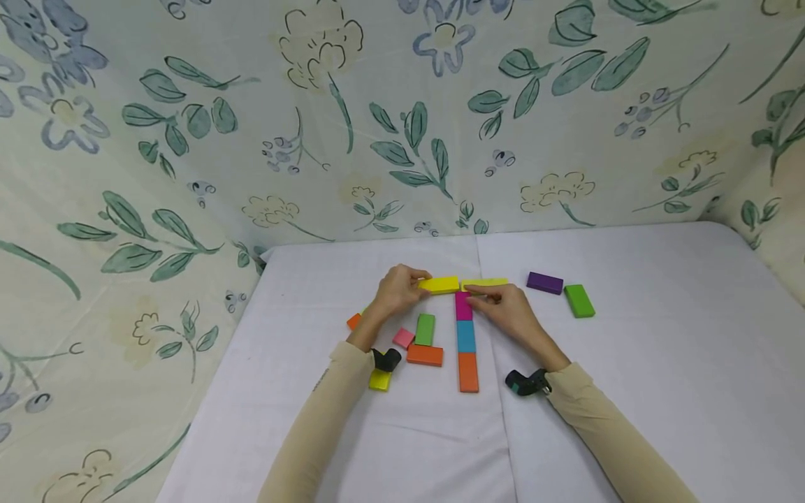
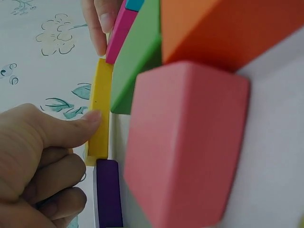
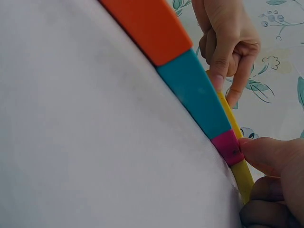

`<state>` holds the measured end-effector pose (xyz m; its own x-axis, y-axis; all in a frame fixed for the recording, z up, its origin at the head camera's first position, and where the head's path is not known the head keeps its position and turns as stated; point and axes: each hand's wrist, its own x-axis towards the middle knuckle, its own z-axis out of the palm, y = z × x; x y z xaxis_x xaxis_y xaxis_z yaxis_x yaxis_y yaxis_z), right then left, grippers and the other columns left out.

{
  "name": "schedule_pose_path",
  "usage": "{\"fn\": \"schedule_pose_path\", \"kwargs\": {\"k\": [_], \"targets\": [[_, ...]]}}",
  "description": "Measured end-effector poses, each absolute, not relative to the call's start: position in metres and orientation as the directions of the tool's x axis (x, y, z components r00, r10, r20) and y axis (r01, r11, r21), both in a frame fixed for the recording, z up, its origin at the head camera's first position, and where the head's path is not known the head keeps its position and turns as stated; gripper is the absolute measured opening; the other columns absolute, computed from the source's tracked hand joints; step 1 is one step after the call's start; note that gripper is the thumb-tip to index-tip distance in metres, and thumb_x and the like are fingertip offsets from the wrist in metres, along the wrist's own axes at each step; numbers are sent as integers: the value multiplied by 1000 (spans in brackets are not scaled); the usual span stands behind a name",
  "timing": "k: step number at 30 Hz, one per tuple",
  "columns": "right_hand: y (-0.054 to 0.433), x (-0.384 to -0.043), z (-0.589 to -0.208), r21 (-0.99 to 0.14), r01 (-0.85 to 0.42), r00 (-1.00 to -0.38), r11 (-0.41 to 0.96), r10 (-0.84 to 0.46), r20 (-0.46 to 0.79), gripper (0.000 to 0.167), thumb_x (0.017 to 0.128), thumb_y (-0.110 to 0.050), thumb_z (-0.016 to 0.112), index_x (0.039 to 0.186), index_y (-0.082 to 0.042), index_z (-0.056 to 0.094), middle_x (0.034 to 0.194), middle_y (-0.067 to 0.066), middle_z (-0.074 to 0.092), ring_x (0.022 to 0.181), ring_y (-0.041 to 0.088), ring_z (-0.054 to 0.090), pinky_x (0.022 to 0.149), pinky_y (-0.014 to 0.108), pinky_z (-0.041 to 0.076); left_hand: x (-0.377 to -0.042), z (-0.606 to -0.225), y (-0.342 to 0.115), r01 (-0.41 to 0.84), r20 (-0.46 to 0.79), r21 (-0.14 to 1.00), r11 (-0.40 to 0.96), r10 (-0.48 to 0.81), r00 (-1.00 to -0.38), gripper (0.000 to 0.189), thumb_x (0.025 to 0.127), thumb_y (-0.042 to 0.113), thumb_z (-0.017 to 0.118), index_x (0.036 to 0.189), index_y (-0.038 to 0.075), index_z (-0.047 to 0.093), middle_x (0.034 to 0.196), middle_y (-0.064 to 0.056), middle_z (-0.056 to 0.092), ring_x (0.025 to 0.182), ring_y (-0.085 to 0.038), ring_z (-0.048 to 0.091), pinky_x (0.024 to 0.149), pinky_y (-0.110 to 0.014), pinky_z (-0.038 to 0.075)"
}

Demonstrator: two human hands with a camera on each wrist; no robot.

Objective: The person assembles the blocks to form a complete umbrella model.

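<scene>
My left hand [image 1: 400,290] pinches a bright yellow block [image 1: 439,285] between thumb and index finger, its other fingers curled. To the right, my right hand [image 1: 506,307] has its thumb and index finger about the left end of a second yellow block [image 1: 493,282]. The right thumb tip also touches the magenta block [image 3: 227,147]. This magenta block heads a straight column, with a blue block [image 1: 466,337] below it and an orange block [image 1: 468,372] nearest me. Both yellow blocks lie crosswise beyond the column, a small gap between them.
Left of the column lie a green block [image 1: 425,330], a pink block [image 1: 404,338] and an orange block [image 1: 425,355]. Another yellow block [image 1: 380,381] is partly under my left wrist. Purple [image 1: 545,283] and green [image 1: 579,301] blocks lie right, on the white cloth [image 1: 660,363].
</scene>
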<state>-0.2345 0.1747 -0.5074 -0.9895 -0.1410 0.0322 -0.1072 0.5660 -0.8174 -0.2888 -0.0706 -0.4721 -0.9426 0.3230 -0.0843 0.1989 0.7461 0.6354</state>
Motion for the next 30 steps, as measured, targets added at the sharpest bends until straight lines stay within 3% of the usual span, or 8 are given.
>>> {"fn": "schedule_pose_path", "kwargs": {"k": [19, 27, 30], "targets": [[173, -234, -506, -829, -109, -989, 549, -146, 34, 34, 97, -31, 74, 128, -18, 75, 64, -3, 41, 60, 15, 41, 53, 23, 27, -296, -471, -69, 238, -130, 593, 769, 383, -914, 31, 94, 14, 76, 125, 13, 76, 61, 3, 31, 61, -12, 35, 61, -25, 32], [175, -236, -506, -826, -116, -988, 551, -153, 37, 33, 96, -30, 75, 127, -18, 76, 62, -4, 40, 58, 13, 39, 53, 23, 26, -299, -469, -70, 233, -141, 596, 768, 386, -912, 34, 92, 14, 79, 126, 15, 76, 74, 1, 50, 67, -13, 41, 64, -24, 33], [175, -236, -507, -827, -119, -988, 550, -151, 42, 33, 96, -30, 75, 127, -18, 76, 62, -4, 39, 58, 13, 38, 53, 23, 25, -300, -468, -70, 229, -148, 600, 766, 388, -910, 34, 92, 15, 79, 126, 16, 76, 67, 0, 43, 65, -13, 39, 63, -25, 32]]}}
